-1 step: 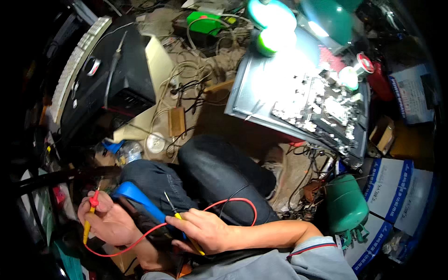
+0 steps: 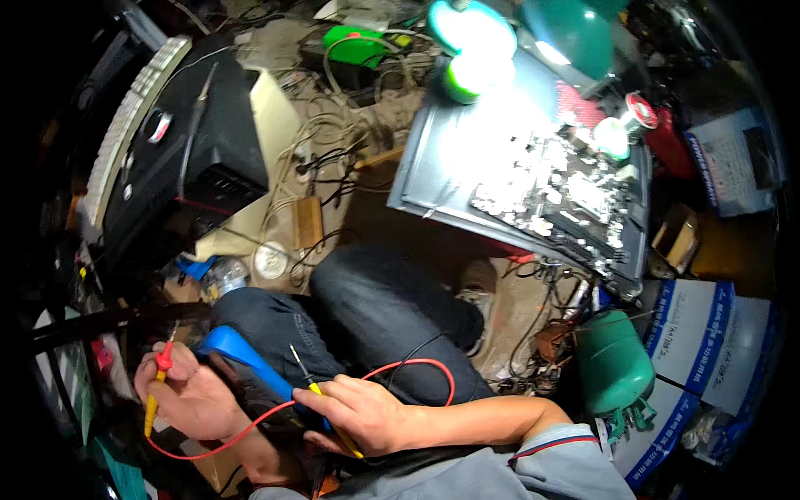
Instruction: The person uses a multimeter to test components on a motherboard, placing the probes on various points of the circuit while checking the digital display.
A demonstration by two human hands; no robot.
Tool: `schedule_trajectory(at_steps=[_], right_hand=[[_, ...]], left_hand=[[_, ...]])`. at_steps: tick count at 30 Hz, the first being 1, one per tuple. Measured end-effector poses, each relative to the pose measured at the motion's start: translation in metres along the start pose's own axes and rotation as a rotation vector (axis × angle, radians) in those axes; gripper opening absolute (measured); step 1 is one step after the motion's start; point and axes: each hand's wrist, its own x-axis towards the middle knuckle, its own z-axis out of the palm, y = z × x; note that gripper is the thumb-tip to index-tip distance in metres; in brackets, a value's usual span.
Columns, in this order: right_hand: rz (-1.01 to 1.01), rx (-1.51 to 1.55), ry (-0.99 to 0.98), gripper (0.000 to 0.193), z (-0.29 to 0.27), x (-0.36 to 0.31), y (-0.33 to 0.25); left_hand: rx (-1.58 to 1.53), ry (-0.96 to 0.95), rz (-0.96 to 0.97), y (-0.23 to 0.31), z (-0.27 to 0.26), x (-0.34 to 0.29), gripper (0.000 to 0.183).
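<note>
Left hand [image 2: 198, 398]: lower left of the frame; palm partly upturned, fingers curled around one red-and-yellow probe [image 2: 164, 362], tip pointing up.
Right hand [image 2: 367, 414]: lower centre; closed around one black-and-yellow probe [image 2: 314, 388], tip slanting toward upper left.
Probes: two in all, one per hand; tips well apart.
Blue-edged device [image 2: 254, 360]: one; lower left of centre, tilted, between the hands; contact with right fingertips impossible to tell.
Red lead [image 2: 451, 379]: one; curving from the lower end of the left-hand probe past the device, then looping over dark trousers [image 2: 375, 304].
Panel [image 2: 421, 167]: one; upper right, lower edge sloping down to the right.
Circuit board [image 2: 575, 200]: one, lying on the panel near its right edge; parts too glaring to count.
Spool [image 2: 640, 112]: one, at the board's upper right.
Keyboard [image 2: 137, 117]: one, along the upper-left rim.
Green canister [image 2: 615, 358]: one, lower right, beside blue-and-white cartons [image 2: 692, 333].
Open room: gap between the two tips, above the device; wider gap between knees and panel edge.
</note>
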Motion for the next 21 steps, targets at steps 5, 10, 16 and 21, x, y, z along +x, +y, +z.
schedule_trajectory(at_steps=[5, 10, 16, 21], right_hand=[[0.032, -0.118, 0.106, 0.061, -0.033, -0.010, 0.000], [0.088, -0.180, 0.159, 0.057, -0.051, -0.028, 0.003], [0.096, -0.093, 0.145, 0.049, -0.042, -0.029, 0.002], [0.051, 0.059, 0.007, 0.049, -0.018, -0.020, 0.008]], left_hand=[[-0.173, -0.058, -0.055, -0.011, 0.052, 0.001, 0.029], [-0.281, -0.165, -0.103, -0.007, 0.098, -0.003, 0.030], [-0.248, -0.209, -0.058, 0.002, 0.087, -0.001, 0.029], [-0.103, -0.123, -0.033, 0.014, 0.034, 0.003, 0.030]])
